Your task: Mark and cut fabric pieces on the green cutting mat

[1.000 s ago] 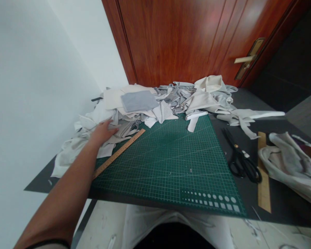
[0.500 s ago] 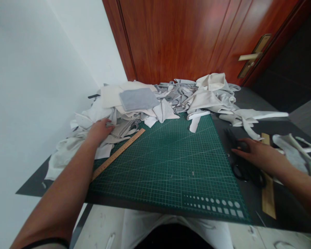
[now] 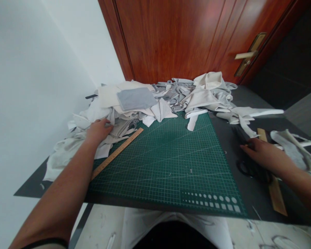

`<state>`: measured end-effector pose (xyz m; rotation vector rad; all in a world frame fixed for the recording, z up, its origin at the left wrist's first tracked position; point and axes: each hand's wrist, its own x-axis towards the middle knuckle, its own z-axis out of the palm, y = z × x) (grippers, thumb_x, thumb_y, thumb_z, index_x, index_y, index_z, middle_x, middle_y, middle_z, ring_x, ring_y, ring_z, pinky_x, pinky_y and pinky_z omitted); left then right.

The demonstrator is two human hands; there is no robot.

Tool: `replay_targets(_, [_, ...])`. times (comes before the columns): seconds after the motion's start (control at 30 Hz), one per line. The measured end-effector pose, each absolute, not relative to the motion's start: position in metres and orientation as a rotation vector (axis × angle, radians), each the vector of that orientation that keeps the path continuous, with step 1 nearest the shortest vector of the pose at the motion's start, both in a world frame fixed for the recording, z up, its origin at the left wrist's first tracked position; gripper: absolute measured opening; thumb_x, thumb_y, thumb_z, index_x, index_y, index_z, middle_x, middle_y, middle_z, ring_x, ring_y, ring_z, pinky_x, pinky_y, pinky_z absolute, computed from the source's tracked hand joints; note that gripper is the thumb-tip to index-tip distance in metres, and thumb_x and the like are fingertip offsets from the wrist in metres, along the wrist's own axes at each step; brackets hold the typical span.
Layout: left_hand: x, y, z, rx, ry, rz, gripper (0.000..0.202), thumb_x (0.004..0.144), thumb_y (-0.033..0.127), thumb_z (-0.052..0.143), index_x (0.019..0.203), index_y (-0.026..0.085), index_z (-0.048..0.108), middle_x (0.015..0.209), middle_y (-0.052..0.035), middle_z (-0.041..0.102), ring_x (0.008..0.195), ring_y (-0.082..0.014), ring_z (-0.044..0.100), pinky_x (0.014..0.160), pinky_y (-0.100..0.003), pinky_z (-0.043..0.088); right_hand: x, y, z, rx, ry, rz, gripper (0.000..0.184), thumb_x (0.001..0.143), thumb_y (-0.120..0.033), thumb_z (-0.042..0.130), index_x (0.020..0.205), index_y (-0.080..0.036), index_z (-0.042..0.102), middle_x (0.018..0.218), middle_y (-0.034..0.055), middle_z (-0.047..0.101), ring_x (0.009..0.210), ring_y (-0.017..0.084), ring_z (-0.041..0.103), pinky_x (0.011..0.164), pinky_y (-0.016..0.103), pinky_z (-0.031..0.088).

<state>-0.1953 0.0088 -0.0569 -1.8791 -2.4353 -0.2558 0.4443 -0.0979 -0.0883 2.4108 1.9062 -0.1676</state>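
Note:
My left hand (image 3: pixel 98 130) lies on the left part of a heap of white and grey fabric scraps (image 3: pixel 168 100), its fingers curled into a white piece. A wooden ruler (image 3: pixel 117 152) lies slantwise just right of that hand, on the edge of the green cutting mat (image 3: pixel 171 162). My right hand (image 3: pixel 264 155) lies over black scissors (image 3: pixel 250 169) on the dark table right of the mat, fingers closed over them. The scissors' blades are hidden beneath the hand.
A second wooden ruler (image 3: pixel 276 193) lies under my right wrist. More pale cloth (image 3: pixel 292 148) is bunched at the right edge. A flat grey square of fabric (image 3: pixel 136 98) tops the heap. Behind stands a red-brown door with a brass handle (image 3: pixel 245 55); a white wall is on the left.
My right hand came in from the right and settled on the scissors. The left hand's fingers went from stretched out to curled into the white fabric. The right ruler now lies more slanted.

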Motion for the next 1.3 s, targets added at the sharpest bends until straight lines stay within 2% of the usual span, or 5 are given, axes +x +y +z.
replay_targets(0.17, [-0.177, 0.003, -0.046, -1.826, -2.307, -0.344, 0.046, 0.087, 0.043, 0.058, 0.129, 0.027, 0.066, 0.138, -0.0184, 0.057, 0.130, -0.0482, 0.046, 0.099, -0.067, 0.043, 0.444, -0.102, -0.087, 2.432, 1.888, -0.149, 0.052, 0.103, -0.051, 0.038, 0.123, -0.009, 0.062, 0.114, 0.0252, 0.070, 0.098, 0.034, 0.070, 0.075, 0.039, 0.046])
replay_targets(0.53, [-0.057, 0.003, -0.047, -2.246, -1.709, -0.414, 0.042, 0.091, 0.036, 0.058, 0.132, 0.024, 0.061, 0.144, -0.0136, 0.053, 0.131, -0.0375, 0.046, 0.106, -0.052, 0.035, 0.367, -0.111, -0.093, 2.188, 2.522, -0.090, 0.044, 0.098, -0.039, 0.049, 0.131, -0.011, 0.058, 0.122, 0.0168, 0.064, 0.087, 0.026, 0.071, 0.084, 0.039, 0.054])
replay_targets(0.77, [-0.072, 0.055, -0.023, -2.033, -1.940, -0.521, 0.066, 0.093, 0.047, 0.056, 0.154, 0.026, 0.042, 0.164, -0.0162, 0.034, 0.144, -0.0430, 0.035, 0.112, -0.058, 0.032, 0.318, -0.121, -0.100, 1.984, 2.696, -0.179, 0.037, 0.100, -0.034, 0.048, 0.131, -0.016, 0.058, 0.119, 0.0130, 0.065, 0.095, 0.026, 0.071, 0.084, 0.037, 0.055])
replay_targets(0.97, [-0.100, 0.093, -0.006, -2.199, -2.033, -0.071, 0.076, 0.086, 0.065, 0.061, 0.152, 0.029, 0.049, 0.155, -0.0193, 0.044, 0.135, -0.0478, 0.045, 0.107, -0.060, 0.039, 0.304, -0.122, -0.104, 1.948, 2.797, -0.202, 0.036, 0.102, -0.030, 0.046, 0.130, -0.013, 0.060, 0.117, 0.0140, 0.062, 0.101, 0.026, 0.068, 0.091, 0.039, 0.055])
replay_targets(1.3, [-0.101, 0.095, 0.002, -2.246, -1.895, -0.066, 0.053, 0.093, 0.050, 0.056, 0.141, 0.029, 0.061, 0.143, -0.0158, 0.054, 0.132, -0.0408, 0.051, 0.106, -0.053, 0.044, 0.299, -0.125, -0.117, 1.942, 2.960, -0.113, 0.030, 0.099, -0.022, 0.048, 0.124, -0.016, 0.063, 0.112, 0.0133, 0.062, 0.104, 0.028, 0.063, 0.098, 0.045, 0.054])
